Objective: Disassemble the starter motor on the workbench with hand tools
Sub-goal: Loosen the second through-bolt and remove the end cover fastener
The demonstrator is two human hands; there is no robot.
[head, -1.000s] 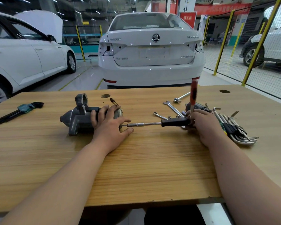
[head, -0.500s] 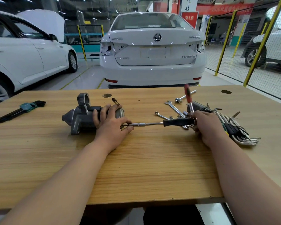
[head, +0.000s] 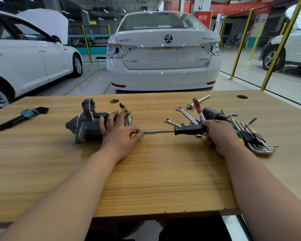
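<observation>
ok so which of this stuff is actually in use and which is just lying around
In use: starter motor, held by left hand; black-handled driver, gripped by right hand; red-handled tool at that hand.
Lying about: black hex keys, far left; spanners; hex key bundle, right.

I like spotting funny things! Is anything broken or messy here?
The white car behind the workbench has empty holes where its tail lights belong. Wrenches and hex keys lie jumbled beside the right hand.
</observation>
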